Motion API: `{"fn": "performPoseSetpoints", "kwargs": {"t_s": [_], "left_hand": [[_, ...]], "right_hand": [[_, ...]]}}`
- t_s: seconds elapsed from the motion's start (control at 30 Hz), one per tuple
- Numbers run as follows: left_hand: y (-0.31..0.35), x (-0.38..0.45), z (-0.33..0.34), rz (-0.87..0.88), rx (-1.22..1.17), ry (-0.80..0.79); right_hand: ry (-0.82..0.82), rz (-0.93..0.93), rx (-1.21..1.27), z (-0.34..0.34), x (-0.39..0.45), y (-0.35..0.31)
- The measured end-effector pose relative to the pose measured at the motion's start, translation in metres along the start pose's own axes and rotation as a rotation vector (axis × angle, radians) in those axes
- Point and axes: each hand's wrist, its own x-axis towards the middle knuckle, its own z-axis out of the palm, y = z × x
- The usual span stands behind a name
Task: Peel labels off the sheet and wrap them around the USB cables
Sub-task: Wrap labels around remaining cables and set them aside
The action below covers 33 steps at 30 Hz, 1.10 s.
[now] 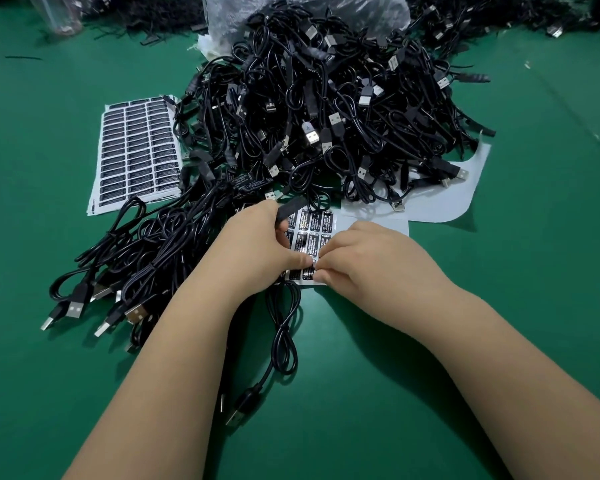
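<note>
Surface: green mat [499, 323] covers the whole bench, with more black cable scraps along its far edge.
Cable heap: a large tangle of black USB cables [326, 98] rises beyond both hands, silver plugs poking out, against a clear plastic bag [326, 12] at the back.
Finished bundle: a looser pile of cables [146, 258] lies to the left of the left hand, plugs toward the near edge.
Full label sheet: a white sheet of black labels [136, 154] lies flat, well beyond and left of the left hand.
Spent backing: bare white backing paper [447, 199] curls beyond the right hand, partly under the heap.
Working sheet: a partly used label sheet [314, 226] sits directly under and between the two hands, black labels with white print.
Cable in work: one USB cable [284, 344] trails from the left hand toward the person, its plug [238, 410] between the forearms.
Left hand [257, 244]: curled round the cable's black block, thumb pressing the sheet.
Right hand [368, 261]: fingertips pinching a label [309, 271] at the sheet's near edge, touching the left thumb.
</note>
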Motion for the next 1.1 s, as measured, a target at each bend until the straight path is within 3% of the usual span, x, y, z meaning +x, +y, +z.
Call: {"fn": "performPoseSetpoints", "kwargs": {"t_s": [0.13,0.27,0.47,0.7,1.1], "left_hand": [[0.008,-0.005,-0.005,0.139,-0.058,0.015],[0.015,-0.012,-0.012,0.264,-0.081,-0.088],[0.014,-0.010,-0.007,0.285,-0.039,0.083],[0.014,-0.014,-0.011,0.268,-0.190,0.129],[0.015,-0.013,-0.009,0.287,-0.249,0.173]], "right_hand": [[0.068,0.021,0.112,0.002,0.002,0.006],[0.287,0.013,0.239,0.004,0.002,0.012],[0.426,0.053,0.426,0.001,-0.002,0.023],[0.444,0.034,0.675,-0.003,-0.006,0.032],[0.590,-0.003,0.546,-0.001,-0.001,0.029]]}}
